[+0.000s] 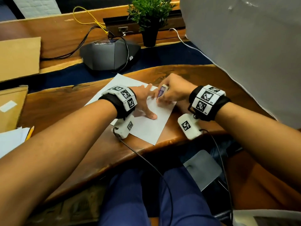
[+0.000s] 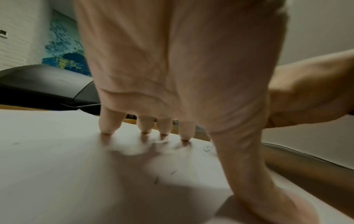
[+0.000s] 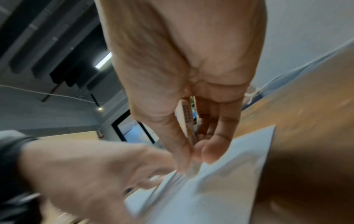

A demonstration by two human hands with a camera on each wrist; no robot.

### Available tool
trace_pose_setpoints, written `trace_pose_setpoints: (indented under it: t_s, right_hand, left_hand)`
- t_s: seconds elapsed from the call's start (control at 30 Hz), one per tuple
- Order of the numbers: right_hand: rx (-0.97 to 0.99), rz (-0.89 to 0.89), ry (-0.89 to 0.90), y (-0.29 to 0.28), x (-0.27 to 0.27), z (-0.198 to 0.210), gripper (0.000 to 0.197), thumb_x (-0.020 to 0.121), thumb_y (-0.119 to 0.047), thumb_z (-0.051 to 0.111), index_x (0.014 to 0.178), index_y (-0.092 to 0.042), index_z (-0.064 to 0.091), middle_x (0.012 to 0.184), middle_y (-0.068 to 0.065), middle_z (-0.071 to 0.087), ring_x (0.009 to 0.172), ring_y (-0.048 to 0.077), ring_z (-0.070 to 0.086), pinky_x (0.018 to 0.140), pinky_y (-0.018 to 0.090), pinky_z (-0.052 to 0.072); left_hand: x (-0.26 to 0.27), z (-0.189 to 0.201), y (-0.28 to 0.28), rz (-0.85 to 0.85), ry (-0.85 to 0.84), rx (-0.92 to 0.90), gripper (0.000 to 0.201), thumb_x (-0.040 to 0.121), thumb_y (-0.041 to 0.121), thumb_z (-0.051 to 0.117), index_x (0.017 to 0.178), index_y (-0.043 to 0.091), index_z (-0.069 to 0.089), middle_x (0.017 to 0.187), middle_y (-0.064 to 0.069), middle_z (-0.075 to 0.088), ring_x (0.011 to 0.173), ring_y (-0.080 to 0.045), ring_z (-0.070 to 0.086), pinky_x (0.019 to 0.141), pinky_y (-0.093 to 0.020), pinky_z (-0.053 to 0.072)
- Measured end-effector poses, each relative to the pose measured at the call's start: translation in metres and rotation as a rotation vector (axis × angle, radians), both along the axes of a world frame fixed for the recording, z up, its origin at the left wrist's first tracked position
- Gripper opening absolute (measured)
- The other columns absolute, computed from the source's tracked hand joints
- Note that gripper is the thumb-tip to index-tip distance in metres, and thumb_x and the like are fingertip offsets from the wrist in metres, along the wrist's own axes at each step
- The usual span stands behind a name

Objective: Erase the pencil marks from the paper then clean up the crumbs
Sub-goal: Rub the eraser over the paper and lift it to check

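A white sheet of paper (image 1: 146, 126) lies on the wooden table, tilted. My left hand (image 1: 144, 101) presses flat on it with spread, straight fingers; in the left wrist view the fingertips (image 2: 146, 128) and thumb touch the paper (image 2: 57, 166). My right hand (image 1: 171, 93) pinches a white eraser in a purple sleeve (image 1: 162, 92) and holds its lower end against the paper next to the left fingers. In the right wrist view the eraser (image 3: 188, 121) shows between thumb and fingers above the paper (image 3: 229, 174). Small dark crumbs (image 2: 156, 180) lie on the sheet.
A black conference phone (image 1: 109, 54) with cables stands behind the paper, and a potted plant (image 1: 149, 18) behind that. Cardboard (image 1: 17, 57) lies at the left, with loose papers and a yellow pencil (image 1: 30, 132) at the near left. A grey panel (image 1: 252, 46) stands at right.
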State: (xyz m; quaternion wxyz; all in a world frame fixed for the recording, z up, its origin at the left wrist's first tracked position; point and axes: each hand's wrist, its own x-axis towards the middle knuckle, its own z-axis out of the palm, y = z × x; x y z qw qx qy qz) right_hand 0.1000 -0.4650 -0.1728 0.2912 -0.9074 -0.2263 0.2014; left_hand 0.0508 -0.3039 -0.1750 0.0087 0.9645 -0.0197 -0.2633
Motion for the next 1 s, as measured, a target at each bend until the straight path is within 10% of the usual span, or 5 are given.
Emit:
trace_pose_setpoints:
  t_s: [0.23, 1.0]
  right_hand:
    - [0.012, -0.076, 0.089, -0.013, 0.027, 0.013, 0.022, 0.075, -0.009, 0.087, 0.094, -0.004, 0.078, 0.085, 0.009, 0.076, 0.068, 0.015, 0.070, 0.049, 0.015, 0.052]
    - [-0.134, 0.004, -0.182, -0.018, 0.044, 0.012, 0.017, 0.071, -0.017, 0.089, 0.084, -0.012, 0.080, 0.084, 0.005, 0.075, 0.074, 0.016, 0.071, 0.054, 0.015, 0.052]
  left_hand:
    - [0.000, -0.005, 0.003, -0.019, 0.048, -0.003, 0.127, 0.062, 0.075, 0.071, 0.152, 0.043, -0.012, 0.162, 0.010, -0.021, 0.152, -0.021, -0.008, 0.121, -0.054, 0.010]
    - [0.001, -0.006, 0.002, -0.054, 0.038, 0.045, 0.129, 0.060, 0.079, 0.067, 0.152, 0.043, -0.015, 0.162, 0.007, -0.021, 0.152, -0.023, -0.008, 0.120, -0.057, 0.011]
